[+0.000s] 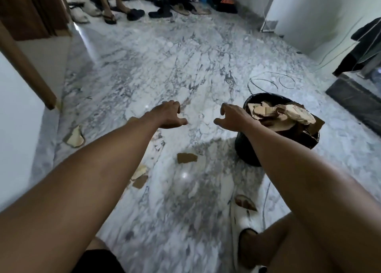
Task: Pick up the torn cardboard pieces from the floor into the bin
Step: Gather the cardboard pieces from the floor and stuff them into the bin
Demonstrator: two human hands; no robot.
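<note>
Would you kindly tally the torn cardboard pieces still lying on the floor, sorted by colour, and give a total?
Pale, cream-faced pieces: 2, one by the left wall, one under the left forearm
Brown pieces: 3, centre, lower left, near the foot
Total on the floor: 5
The bin already holds more.

floor (pixel 165 66): white-grey marble veining | bin (pixel 245 149): black | cardboard pieces (pixel 186 157): brown, tan
</note>
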